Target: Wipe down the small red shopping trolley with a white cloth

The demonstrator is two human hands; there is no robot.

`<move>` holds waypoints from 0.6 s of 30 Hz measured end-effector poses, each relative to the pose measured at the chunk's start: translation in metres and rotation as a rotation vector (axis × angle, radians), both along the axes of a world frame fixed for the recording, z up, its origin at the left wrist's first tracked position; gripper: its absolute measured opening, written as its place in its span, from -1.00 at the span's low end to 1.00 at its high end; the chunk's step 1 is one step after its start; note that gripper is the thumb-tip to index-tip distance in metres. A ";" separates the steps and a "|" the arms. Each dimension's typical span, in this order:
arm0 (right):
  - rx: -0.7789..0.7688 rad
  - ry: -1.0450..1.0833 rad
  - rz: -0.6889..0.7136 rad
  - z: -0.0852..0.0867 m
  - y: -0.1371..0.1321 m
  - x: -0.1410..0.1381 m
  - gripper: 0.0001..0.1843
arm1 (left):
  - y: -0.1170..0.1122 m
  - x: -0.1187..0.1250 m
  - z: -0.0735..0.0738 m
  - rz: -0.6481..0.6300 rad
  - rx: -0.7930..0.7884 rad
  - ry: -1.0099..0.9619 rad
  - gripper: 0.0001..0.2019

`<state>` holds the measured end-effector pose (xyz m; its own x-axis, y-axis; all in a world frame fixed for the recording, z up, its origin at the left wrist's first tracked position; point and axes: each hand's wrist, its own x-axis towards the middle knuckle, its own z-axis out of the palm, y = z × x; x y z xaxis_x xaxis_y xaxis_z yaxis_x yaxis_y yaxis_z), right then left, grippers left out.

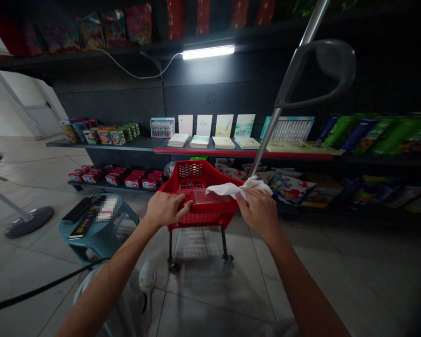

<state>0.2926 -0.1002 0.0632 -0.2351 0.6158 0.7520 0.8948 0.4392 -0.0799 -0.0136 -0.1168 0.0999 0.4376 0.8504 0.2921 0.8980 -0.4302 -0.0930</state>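
Note:
A red wheeled shopping basket [196,180] stands on the tiled floor in front of me, its grey pull handle [315,75] rising to the upper right. My left hand [166,209] is closed on a flat clear plastic-wrapped item [210,197] resting on the basket's near rim. My right hand [257,210] grips a white cloth [231,189] that lies across the right end of that item.
Dark shelves [238,152] with notebooks, marker sets and toy boxes run behind the basket. A teal plastic stool [98,224] carrying dark flat objects stands at left. A fan base [28,220] sits further left, and a black cable [38,290] crosses the floor.

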 end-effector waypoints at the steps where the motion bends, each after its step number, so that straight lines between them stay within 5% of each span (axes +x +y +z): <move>1: -0.005 -0.003 0.004 0.000 0.000 -0.001 -0.43 | 0.001 -0.003 0.000 0.000 -0.002 -0.004 -0.46; 13: -0.084 -0.049 0.069 0.000 -0.005 -0.002 -0.48 | 0.014 -0.033 -0.007 -0.090 0.035 -0.074 -0.52; 18: -0.095 0.059 0.214 -0.007 -0.006 0.006 -0.48 | 0.032 -0.055 -0.010 -0.110 0.077 -0.133 -0.51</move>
<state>0.2988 -0.1060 0.0565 -0.3249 0.6254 0.7095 0.7749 0.6061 -0.1795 -0.0688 -0.0847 0.0900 0.4803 0.7721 0.4161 0.8523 -0.5229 -0.0134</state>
